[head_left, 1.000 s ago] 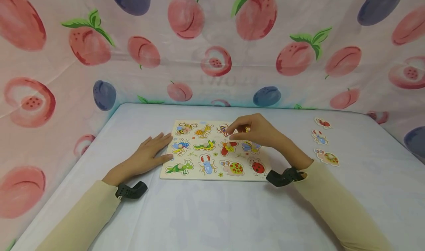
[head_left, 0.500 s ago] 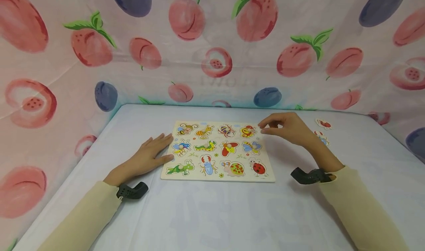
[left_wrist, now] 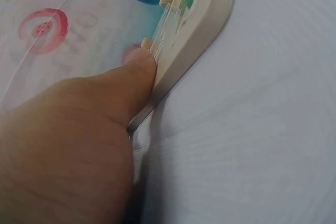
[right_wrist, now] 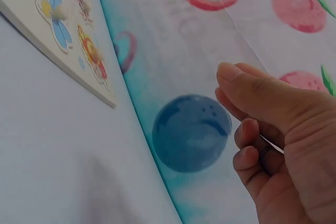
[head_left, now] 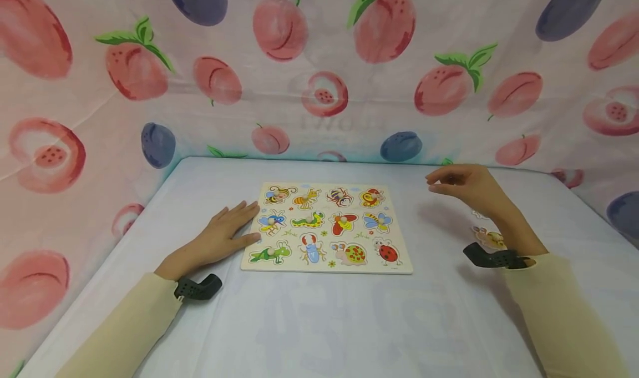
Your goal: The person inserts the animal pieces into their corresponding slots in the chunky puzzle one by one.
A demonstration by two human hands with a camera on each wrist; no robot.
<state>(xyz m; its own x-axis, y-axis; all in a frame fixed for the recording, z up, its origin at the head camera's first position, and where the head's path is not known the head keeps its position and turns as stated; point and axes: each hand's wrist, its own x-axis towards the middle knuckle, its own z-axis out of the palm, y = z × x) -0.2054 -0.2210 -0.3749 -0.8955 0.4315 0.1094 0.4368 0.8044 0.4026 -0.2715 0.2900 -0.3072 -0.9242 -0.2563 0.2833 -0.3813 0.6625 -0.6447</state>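
- Along the left edge of the puzzle board point(head_left: 294, 264), we saw the left hand point(head_left: 224, 231) lying flat, fingers straight and slightly spread, thumb resting on the board.
- Well to the board's right, the right hand point(head_left: 461, 186) hung above the table point(head_left: 319, 322), fingers loosely curled around nothing we could see; thumb and forefinger came close, though we could not tell whether their tips met.
- We found the board flat on the table, before the fruit-patterned cloth point(head_left: 279, 97), with knobs on its caterpillar piece point(head_left: 307, 220) and grasshopper piece point(head_left: 271, 252).
- Near the right wrist we made out a snail piece point(head_left: 489, 237) on the table, partly hidden behind the forearm.
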